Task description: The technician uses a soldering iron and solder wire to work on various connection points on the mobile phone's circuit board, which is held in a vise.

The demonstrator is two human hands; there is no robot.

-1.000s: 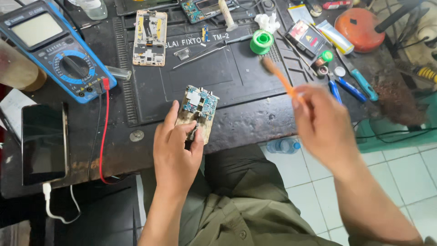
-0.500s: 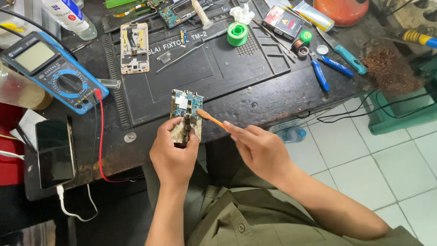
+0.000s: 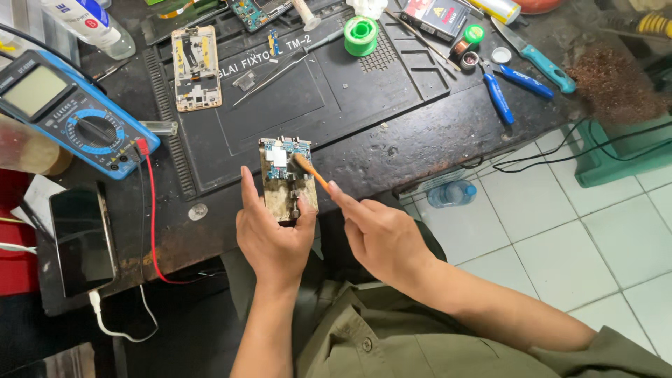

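Brush [image 3: 311, 173] tip hidden on circuit board [image 3: 285, 176]

Matt black rubber mat [image 3: 294, 105], glossy phone screen [image 3: 82, 238]

a dark, scuffed table [image 3: 434, 140] lies beyond the fingers; to their right, a pale tiled floor [image 3: 560, 231] in even daylight.
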